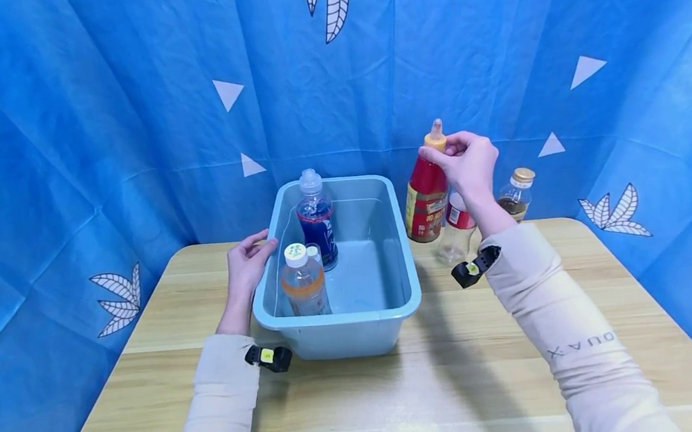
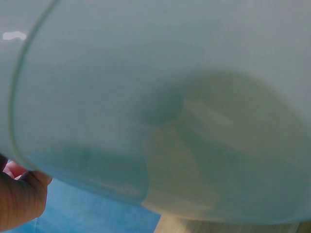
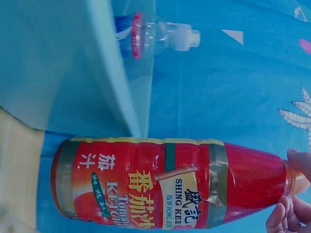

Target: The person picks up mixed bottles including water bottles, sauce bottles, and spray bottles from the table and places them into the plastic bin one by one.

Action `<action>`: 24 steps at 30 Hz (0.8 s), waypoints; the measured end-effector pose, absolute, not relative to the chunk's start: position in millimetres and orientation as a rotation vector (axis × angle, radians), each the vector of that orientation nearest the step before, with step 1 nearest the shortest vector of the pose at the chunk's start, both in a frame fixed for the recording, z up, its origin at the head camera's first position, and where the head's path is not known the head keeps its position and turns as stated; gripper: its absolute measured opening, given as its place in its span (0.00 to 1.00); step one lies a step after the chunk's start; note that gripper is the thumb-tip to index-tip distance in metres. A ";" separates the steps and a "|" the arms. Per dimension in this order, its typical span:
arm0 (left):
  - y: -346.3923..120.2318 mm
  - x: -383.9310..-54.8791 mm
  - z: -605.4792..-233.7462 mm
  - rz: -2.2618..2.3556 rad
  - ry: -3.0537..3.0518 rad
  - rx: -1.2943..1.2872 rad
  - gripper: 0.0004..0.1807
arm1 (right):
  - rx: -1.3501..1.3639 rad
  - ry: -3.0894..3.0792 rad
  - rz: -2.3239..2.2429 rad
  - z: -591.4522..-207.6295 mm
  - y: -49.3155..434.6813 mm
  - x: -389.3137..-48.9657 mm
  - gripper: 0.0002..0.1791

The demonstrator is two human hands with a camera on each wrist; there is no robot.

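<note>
Caution: the ketchup bottle may slip or swing, since the right hand pinches it only near the top; a swing could topple the red-labelled clear bottle just beside it. The left hand grasps the basin at its left rim. The ketchup bottle, red with a yellow collar and pale nozzle, hangs right of the basin, seemingly raised off the desk.
</note>
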State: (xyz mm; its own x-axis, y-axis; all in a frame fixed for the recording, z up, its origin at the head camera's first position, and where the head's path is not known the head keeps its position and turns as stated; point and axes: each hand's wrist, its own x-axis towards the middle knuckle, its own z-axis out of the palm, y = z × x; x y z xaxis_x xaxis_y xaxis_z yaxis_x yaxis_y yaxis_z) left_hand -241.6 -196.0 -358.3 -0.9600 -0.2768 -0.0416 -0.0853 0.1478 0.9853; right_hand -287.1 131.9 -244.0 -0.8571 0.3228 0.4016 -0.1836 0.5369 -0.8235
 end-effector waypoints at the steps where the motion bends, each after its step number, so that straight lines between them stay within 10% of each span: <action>1: -195.8 -241.3 -358.1 -1.929 -2.258 0.362 0.25 | -0.110 -2.261 1.287 -240.8 131.7 -287.4 0.25; 24: -196.7 -245.0 -360.0 -1.931 -2.285 0.390 0.24 | -0.058 -2.315 1.253 -189.7 107.6 -293.0 0.29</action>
State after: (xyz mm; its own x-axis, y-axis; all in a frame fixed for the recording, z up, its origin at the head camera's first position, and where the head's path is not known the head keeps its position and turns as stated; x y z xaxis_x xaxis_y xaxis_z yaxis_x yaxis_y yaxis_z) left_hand -245.0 -196.7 -360.0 -0.9590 -0.2747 -0.0705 -0.1152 0.1504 0.9819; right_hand -293.0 107.6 -189.7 -0.8724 0.2684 0.4085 -0.1953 0.5747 -0.7947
